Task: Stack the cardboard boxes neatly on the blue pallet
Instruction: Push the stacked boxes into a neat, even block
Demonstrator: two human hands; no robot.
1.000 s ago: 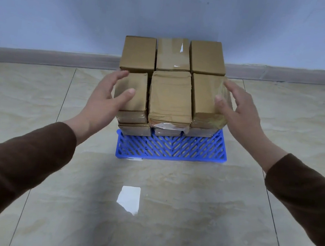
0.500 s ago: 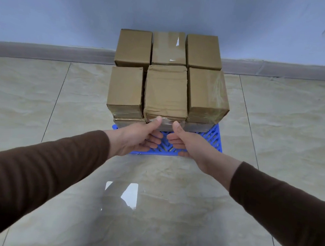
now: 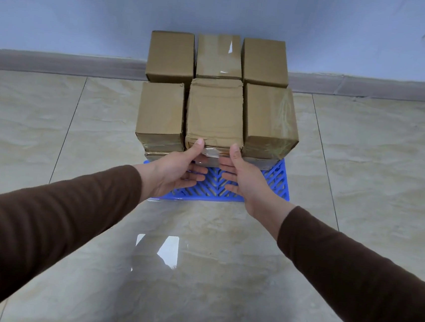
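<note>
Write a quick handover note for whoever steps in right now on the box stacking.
Left hand and right hand: both open, thumbs up against the near face of the front middle box, fingers straight in front of the box below it.
Boxes: six visible on top, in two rows of three, stacked on lower boxes on the blue pallet, by the wall.
Done: stack built.
Left: probably just squaring the front middle column flush with its neighbours.
</note>
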